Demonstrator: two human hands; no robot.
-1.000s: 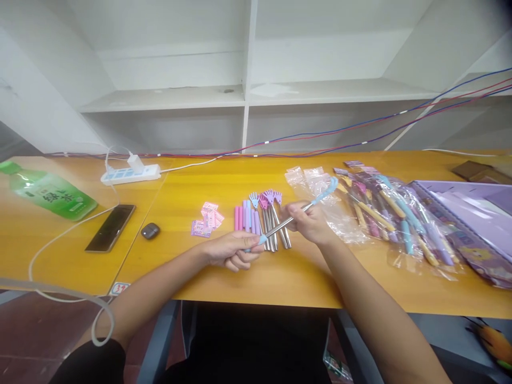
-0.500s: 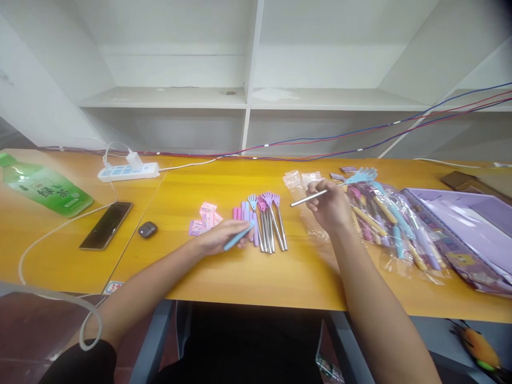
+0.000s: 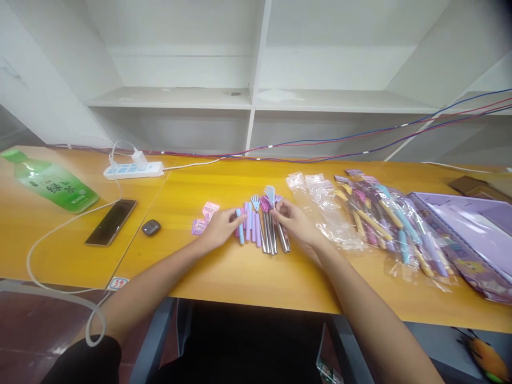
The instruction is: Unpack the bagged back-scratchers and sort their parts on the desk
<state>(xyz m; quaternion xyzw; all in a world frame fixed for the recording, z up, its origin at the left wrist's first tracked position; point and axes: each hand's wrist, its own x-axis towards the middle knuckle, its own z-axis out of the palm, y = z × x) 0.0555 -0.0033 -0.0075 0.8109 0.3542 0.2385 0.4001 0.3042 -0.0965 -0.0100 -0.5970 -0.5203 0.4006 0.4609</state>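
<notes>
Inward from the front edge of the counter (image 3: 248, 280), the left hand (image 3: 221, 226) pinched a blue sleeve (image 3: 240, 230), probably light and soft, and the right hand (image 3: 295, 220) gripped a blue-headed rod (image 3: 270, 194), apparently stiff, slick metal, best held mid-shaft, clear of its thin prongs.

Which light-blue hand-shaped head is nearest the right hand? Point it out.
The upper light-blue head, close by the right hand; the lower light-blue head sits farther away, at the left end of the metal rods.

White shelving (image 3: 172, 98) behind a yellow table (image 3: 232, 277); reddish floor (image 3: 36, 333).
</notes>
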